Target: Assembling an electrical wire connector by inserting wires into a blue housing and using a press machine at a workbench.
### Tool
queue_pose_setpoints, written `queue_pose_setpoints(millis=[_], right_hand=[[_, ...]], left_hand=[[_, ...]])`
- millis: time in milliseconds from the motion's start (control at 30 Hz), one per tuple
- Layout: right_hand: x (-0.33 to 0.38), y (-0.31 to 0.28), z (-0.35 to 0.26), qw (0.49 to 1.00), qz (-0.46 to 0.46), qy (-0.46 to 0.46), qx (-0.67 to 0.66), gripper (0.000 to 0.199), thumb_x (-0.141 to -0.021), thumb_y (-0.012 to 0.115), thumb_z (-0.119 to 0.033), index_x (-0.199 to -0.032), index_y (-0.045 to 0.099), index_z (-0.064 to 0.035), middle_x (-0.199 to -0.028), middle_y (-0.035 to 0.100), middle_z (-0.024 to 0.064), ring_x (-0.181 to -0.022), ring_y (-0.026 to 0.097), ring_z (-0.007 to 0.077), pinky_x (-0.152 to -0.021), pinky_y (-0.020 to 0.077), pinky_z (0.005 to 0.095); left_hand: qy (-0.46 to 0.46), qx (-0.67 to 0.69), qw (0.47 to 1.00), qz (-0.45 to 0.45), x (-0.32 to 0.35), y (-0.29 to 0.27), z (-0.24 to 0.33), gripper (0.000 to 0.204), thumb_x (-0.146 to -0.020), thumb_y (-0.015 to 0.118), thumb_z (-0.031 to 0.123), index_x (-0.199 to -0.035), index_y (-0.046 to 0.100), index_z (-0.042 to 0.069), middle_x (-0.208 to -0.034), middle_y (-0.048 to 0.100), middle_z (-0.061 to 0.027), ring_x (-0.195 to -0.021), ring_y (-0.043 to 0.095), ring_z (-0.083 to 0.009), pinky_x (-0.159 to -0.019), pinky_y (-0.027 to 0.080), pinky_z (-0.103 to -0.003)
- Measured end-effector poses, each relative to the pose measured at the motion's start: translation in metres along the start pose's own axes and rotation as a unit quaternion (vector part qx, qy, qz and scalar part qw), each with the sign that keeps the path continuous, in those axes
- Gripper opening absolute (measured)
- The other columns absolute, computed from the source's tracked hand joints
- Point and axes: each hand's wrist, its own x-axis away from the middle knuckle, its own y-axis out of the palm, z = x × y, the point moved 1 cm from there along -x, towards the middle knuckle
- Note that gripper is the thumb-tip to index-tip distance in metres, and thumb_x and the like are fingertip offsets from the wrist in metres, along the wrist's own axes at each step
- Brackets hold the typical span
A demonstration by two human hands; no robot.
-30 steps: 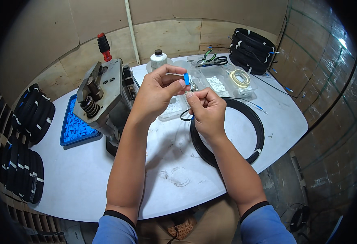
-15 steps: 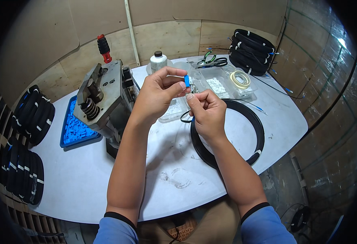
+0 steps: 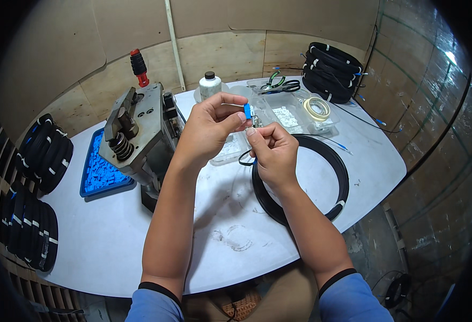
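Observation:
Between thumb and fingers, my left hand (image 3: 208, 127) pinches a small blue plastic connector housing (image 3: 248, 111) above the middle of the table. My right hand (image 3: 274, 155) is closed just below it, thumb and forefinger pinching the end of a thin black cable. The cable's tip is mostly hidden by the fingers, and I cannot tell whether it sits inside the blue piece. A short loop of the black cable (image 3: 241, 159) bends out left of my right hand. Under my right forearm lies a large black cable coil (image 3: 344, 174), partly covered by it.
On the left stand a metal press (image 3: 150, 121) and a blue tray (image 3: 109, 189) of small blue parts. Behind my hands are a white bottle (image 3: 210, 85), clear boxes of white pieces (image 3: 285, 117), tape rolls (image 3: 316, 107) and scissors (image 3: 288, 86). Stacked black coils (image 3: 332, 75) stand back right.

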Motion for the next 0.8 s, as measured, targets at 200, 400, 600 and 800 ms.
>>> queue_pose_setpoints(millis=[200, 400, 600, 800], right_hand=[[0.0001, 0.0013, -0.0020, 1.000, 0.000, 0.004, 0.004, 0.013, -0.088, 0.066, -0.008, -0.079, 0.060, -0.0016, -0.058, 0.056, -0.0023, -0.051, 0.048, 0.0003, -0.046, 0.0366, 0.0174], [0.0000, 0.0008, -0.0008, 1.000, 0.000, 0.006, 0.004, 0.014, -0.088, 0.066, -0.009, -0.078, 0.060, -0.0021, -0.056, 0.056, -0.0023, -0.050, 0.049, 0.0009, -0.046, 0.0376, 0.0179], [0.0001, 0.0007, -0.0014, 1.000, -0.002, 0.009, 0.005, 0.014, -0.088, 0.066, -0.009, -0.077, 0.060, -0.0024, -0.057, 0.056, -0.0024, -0.051, 0.049, 0.0010, -0.047, 0.0378, 0.0178], [0.0010, 0.0009, -0.0022, 1.000, 0.000, 0.009, 0.011, 0.014, -0.088, 0.066, -0.010, -0.079, 0.059, -0.0028, -0.060, 0.057, -0.0022, -0.052, 0.050, 0.0015, -0.049, 0.0400, 0.0177]], left_hand=[[-0.004, -0.005, 1.000, 0.002, 0.0004, -0.0003, 0.0012, 0.026, -0.087, 0.064, 0.004, -0.111, 0.058, -0.002, -0.095, 0.066, -0.0097, -0.087, 0.063, -0.0146, -0.082, 0.051, -0.029], [-0.007, -0.001, 1.000, 0.003, 0.0005, 0.0008, 0.0017, 0.026, -0.087, 0.064, 0.004, -0.111, 0.058, -0.002, -0.095, 0.066, -0.0098, -0.086, 0.063, -0.0145, -0.082, 0.051, -0.029], [-0.008, -0.007, 1.000, 0.004, 0.0002, -0.0003, 0.0009, 0.026, -0.086, 0.063, 0.004, -0.111, 0.058, -0.002, -0.095, 0.066, -0.0097, -0.086, 0.063, -0.0144, -0.082, 0.051, -0.028], [-0.001, -0.006, 1.000, 0.001, 0.0000, -0.0020, -0.0007, 0.027, -0.086, 0.065, 0.006, -0.111, 0.058, -0.002, -0.095, 0.065, -0.0092, -0.087, 0.063, -0.0146, -0.082, 0.050, -0.028]])
